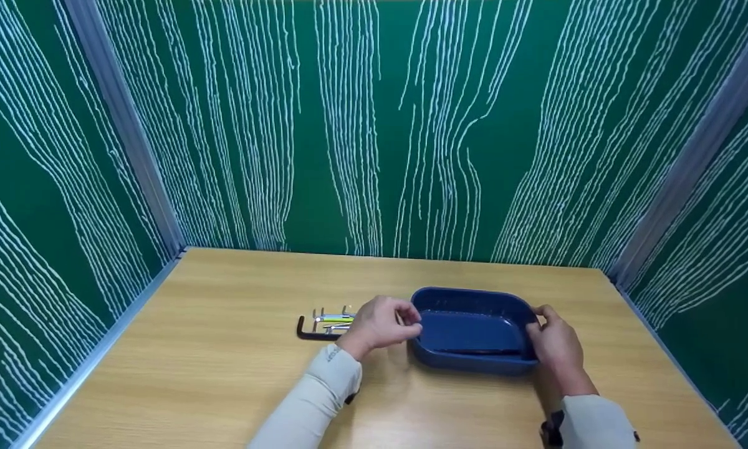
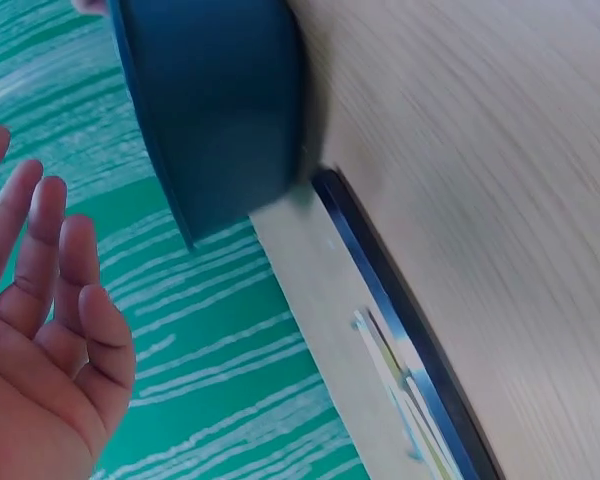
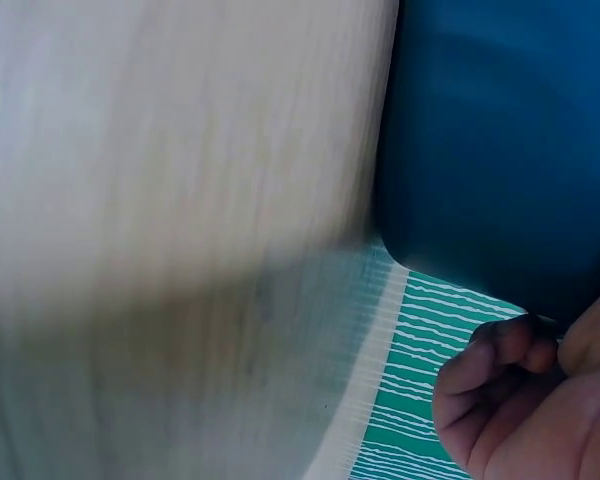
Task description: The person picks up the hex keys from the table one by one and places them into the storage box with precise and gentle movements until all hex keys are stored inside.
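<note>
A dark blue plastic tub stands on the table, its open top facing up. My right hand grips its right rim, thumb on the near side; in the right wrist view the fingers curl at the tub's wall. At the tub's left end is my left hand, fingers loosely bent; the left wrist view shows the palm with nothing in it, apart from the tub. Left of that hand lie a black L-shaped hex key and several smaller silver ones, partly hidden by it.
The wooden table is enclosed by green walls with white wavy lines and grey corner posts. A thin dark strip runs along the tub's near inner wall; its kind is unclear.
</note>
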Action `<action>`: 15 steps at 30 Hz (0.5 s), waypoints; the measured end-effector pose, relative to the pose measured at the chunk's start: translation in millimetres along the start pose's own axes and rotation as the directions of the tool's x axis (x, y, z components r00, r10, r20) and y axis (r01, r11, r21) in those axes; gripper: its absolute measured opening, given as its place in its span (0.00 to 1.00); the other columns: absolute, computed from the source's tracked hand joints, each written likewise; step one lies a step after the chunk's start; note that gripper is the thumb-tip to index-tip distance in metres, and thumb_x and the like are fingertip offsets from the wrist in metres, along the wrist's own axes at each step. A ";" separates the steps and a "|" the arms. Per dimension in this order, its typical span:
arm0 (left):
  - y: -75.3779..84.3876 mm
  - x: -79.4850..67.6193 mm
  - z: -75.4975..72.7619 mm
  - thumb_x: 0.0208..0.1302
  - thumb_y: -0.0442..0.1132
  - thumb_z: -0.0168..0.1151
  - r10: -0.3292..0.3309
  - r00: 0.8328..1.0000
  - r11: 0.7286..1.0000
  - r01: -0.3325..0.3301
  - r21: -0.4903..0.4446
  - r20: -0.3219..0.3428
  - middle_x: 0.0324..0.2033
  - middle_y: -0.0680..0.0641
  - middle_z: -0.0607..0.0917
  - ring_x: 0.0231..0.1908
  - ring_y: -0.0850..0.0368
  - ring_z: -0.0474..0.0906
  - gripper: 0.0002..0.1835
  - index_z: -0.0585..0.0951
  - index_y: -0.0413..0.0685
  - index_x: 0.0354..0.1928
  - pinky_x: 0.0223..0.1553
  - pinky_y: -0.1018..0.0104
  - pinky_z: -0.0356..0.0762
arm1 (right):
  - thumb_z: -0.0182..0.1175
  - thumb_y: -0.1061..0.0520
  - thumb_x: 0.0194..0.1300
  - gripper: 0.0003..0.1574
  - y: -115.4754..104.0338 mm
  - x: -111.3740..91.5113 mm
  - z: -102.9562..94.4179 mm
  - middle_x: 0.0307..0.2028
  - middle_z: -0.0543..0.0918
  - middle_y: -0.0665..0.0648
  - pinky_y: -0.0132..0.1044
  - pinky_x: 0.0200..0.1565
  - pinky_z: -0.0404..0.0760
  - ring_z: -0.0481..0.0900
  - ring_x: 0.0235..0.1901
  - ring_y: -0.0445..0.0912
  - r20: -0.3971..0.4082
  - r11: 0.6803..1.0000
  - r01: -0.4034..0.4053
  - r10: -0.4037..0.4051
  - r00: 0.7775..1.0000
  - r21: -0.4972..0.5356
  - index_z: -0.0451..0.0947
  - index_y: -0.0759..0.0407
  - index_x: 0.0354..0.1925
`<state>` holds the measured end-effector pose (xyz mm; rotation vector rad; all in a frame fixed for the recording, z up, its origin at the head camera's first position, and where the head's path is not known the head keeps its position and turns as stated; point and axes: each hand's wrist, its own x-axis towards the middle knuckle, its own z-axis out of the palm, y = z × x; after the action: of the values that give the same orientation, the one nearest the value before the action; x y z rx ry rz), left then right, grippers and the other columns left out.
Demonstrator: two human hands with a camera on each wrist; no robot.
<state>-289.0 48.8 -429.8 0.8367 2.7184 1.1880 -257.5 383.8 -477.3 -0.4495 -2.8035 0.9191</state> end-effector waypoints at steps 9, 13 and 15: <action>-28.2 -9.0 -15.9 0.45 0.54 0.60 0.027 0.999 0.992 -0.021 0.127 -0.040 0.21 0.66 0.78 0.27 0.67 0.73 0.04 0.78 0.68 0.22 0.29 0.71 0.69 | 0.42 0.51 0.65 0.26 -0.9 -0.1 0.4 0.45 0.72 0.64 0.37 0.31 0.68 0.70 0.38 0.53 0.028 1.000 -0.005 0.005 1.000 0.008 0.57 0.54 0.60; -40.7 -13.3 -21.9 0.45 0.53 0.61 0.009 0.999 0.982 0.001 0.190 -0.049 0.20 0.66 0.77 0.26 0.66 0.71 0.03 0.77 0.69 0.21 0.30 0.70 0.68 | 0.43 0.52 0.64 0.25 -0.3 0.8 0.4 0.40 0.74 0.63 0.36 0.28 0.66 0.71 0.34 0.51 -0.012 1.000 0.010 -0.011 1.000 -0.019 0.59 0.55 0.59; -46.5 -15.6 -24.5 0.44 0.52 0.62 -0.013 0.998 0.978 0.024 0.205 -0.054 0.19 0.65 0.77 0.26 0.65 0.71 0.03 0.77 0.68 0.20 0.30 0.70 0.67 | 0.43 0.53 0.63 0.24 -0.2 1.3 0.4 0.36 0.75 0.62 0.35 0.25 0.65 0.71 0.31 0.50 -0.034 0.999 0.021 -0.022 0.999 -0.033 0.60 0.56 0.58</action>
<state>-303.3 -1.1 -447.4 0.8091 2.9231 0.9494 -258.9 383.9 -477.5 -0.4350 -2.7906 0.8537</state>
